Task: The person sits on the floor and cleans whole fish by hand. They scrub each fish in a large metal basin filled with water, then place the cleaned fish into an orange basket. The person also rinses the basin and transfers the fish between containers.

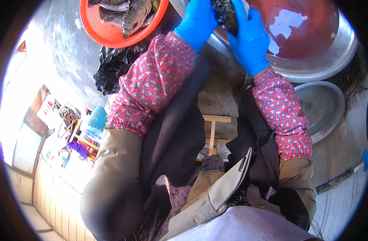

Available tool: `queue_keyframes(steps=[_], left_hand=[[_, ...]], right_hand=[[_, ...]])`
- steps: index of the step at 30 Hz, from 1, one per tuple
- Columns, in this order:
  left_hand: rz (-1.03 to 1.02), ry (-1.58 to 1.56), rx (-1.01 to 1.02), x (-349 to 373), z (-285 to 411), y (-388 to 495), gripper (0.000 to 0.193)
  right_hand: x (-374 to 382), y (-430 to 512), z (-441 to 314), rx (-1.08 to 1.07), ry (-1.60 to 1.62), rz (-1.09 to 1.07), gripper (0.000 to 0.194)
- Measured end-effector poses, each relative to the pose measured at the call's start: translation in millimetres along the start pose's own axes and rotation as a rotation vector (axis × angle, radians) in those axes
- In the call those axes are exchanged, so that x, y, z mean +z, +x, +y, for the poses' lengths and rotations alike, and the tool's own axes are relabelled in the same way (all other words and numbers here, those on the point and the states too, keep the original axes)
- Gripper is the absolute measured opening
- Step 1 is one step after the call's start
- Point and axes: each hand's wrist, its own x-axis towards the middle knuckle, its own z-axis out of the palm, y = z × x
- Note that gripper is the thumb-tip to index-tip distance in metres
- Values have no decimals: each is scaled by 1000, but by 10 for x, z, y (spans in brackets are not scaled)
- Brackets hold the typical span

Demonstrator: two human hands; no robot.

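Both my hands wear blue rubber gloves and floral sleeve covers. A dark, scaly fish (226, 15) lies between them at the top edge of the view, partly cut off. My left hand (199, 22) is closed on the fish from the left, its fingertips partly hidden. On the other side, my right hand (250, 39) grips it, with the thumb and fingers along its side. Just right of the hands is a large metal basin (316, 70) of reddish water. An orange plastic basket (96, 36) at the upper left holds several whole fish (135, 18).
A crumpled black plastic bag (111, 67) lies below the basket. A smaller metal basin (325, 105) stands under the large one's rim, beside my right forearm. Between my legs shows a wooden frame (213, 132). Household items and a teal container (97, 117) are at the left.
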Motion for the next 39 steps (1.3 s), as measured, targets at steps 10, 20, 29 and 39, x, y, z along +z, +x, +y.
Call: queue_keyframes(steps=[10,20,29,39], left_hand=[[94,186,153,-182,-118,8,19],[107,311,135,-327,-213,-15,10],[23,692,350,-170,-283,-40,15],[-165,428,188,-96,-352,145,39]], right_hand=[[-57,7,-20,23,-61,-36,80],[-107,16,-3,42,-77,-9,81],[-127,111,-20,81,-70,23,79],[-28,202,237,78,149,34,66]])
